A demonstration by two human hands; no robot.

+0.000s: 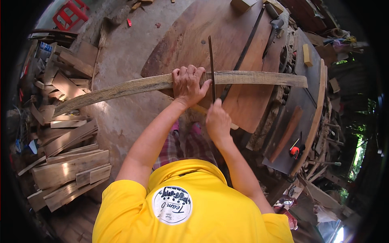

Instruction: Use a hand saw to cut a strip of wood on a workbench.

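Note:
A long, slightly curved wooden plank (pixel 259 77) lies across the view, its right part over a brown wooden board. My left hand (pixel 189 85) presses on the plank near its middle, fingers curled over the far edge and thumb to the right. Just right of that thumb, the thin dark blade of a saw (pixel 211 60) crosses the plank, pointing away from me. My right hand (pixel 219 121) is closed round the saw's near end, below the plank. A yellowish wooden bar (pixel 200 108) shows on both sides of this hand; its middle is hidden.
Wood offcuts (pixel 71 168) are piled at the left, below a red stool (pixel 69 14). The large brown board (pixel 182 44) bears a long dark metal bar (pixel 249 42). At the right, a dark tabletop (pixel 279 150) holds a red tape measure (pixel 294 152) and a wood block (pixel 307 55).

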